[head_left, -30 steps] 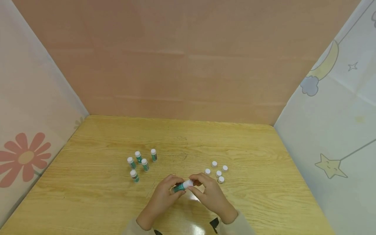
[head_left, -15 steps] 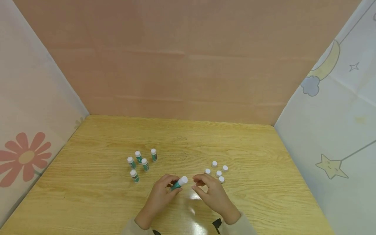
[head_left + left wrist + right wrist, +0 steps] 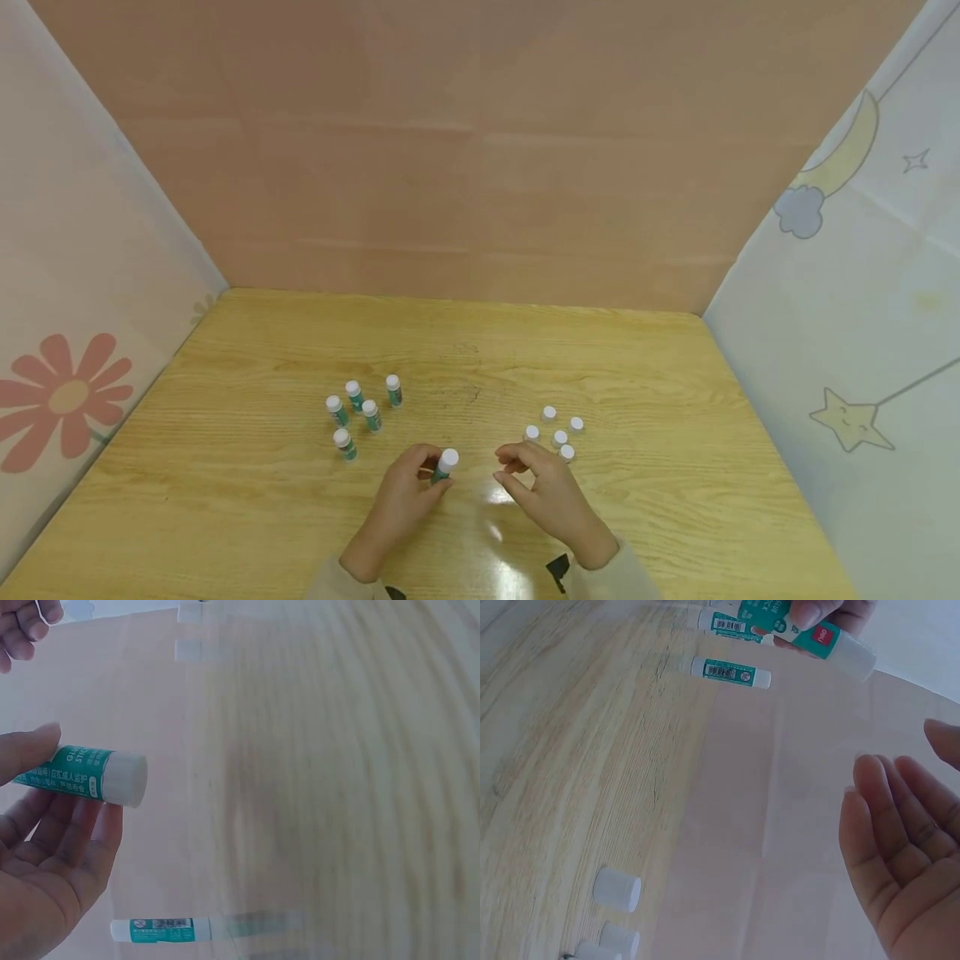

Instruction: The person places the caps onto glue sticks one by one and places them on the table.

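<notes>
A green-labelled glue stick (image 3: 446,463) with a white cap is gripped between the thumb and fingers of my left hand (image 3: 401,495). The left wrist view shows the words on its label and the white end (image 3: 126,779) nearest that camera. My right hand (image 3: 549,495) hovers a short way to the right, holding nothing. In the right wrist view its fingers are loosely bent and the thumb stands apart from them. Just beyond the right hand several white caps (image 3: 560,437) stand on the wooden table (image 3: 637,500).
Several capped glue sticks (image 3: 372,416) stand upright in a loose group on the left part of the table. A pinkish-brown sheet (image 3: 480,167) rises behind the table. Printed white panels flank both sides, one with a red flower (image 3: 66,400).
The right hand has let go of the glue stick's white cap and drawn slightly right. The left hand has turned the glue stick more upright and moved it a little left.
</notes>
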A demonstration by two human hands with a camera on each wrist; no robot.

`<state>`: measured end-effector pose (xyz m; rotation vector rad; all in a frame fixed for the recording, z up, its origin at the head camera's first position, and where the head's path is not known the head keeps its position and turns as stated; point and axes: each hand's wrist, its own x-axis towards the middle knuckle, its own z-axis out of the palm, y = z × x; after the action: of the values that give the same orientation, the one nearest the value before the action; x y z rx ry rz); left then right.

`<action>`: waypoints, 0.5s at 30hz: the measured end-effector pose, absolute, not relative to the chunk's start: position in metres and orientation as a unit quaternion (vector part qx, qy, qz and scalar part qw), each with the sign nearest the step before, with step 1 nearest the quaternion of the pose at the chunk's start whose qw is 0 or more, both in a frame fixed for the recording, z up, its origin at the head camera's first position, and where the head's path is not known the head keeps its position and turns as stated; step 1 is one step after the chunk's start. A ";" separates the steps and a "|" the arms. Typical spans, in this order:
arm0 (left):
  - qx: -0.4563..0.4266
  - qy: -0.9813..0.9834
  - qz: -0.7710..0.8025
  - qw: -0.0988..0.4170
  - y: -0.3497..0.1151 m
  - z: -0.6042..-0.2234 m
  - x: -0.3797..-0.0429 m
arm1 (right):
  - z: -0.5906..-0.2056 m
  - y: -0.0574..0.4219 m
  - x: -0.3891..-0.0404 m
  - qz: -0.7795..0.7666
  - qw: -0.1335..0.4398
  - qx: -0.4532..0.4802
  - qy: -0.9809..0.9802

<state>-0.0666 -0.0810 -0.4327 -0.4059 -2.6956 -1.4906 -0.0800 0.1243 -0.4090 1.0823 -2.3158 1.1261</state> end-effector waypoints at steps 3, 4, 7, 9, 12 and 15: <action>-0.128 -0.866 -0.483 0.019 -0.082 -0.434 -0.067 | -0.409 0.125 -0.079 0.395 0.168 0.375 -0.822; -0.127 -0.865 -0.484 0.018 -0.082 -0.435 -0.067 | -0.409 0.126 -0.079 0.394 0.167 0.372 -0.824; -0.124 -0.865 -0.485 0.015 -0.083 -0.437 -0.068 | -0.408 0.127 -0.078 0.392 0.168 0.368 -0.826; -0.117 -0.865 -0.487 0.012 -0.084 -0.439 -0.069 | -0.407 0.127 -0.078 0.391 0.169 0.368 -0.826; -0.104 -0.865 -0.491 0.011 -0.084 -0.443 -0.070 | -0.407 0.128 -0.077 0.391 0.167 0.365 -0.828; -0.094 -0.862 -0.499 0.010 -0.085 -0.446 -0.072 | -0.408 0.128 -0.076 0.394 0.156 0.355 -0.833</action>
<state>-0.0715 -0.0847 -0.4462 -0.2932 -2.6897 -1.5569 -0.0763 0.1283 -0.4079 1.0159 -2.3847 1.1291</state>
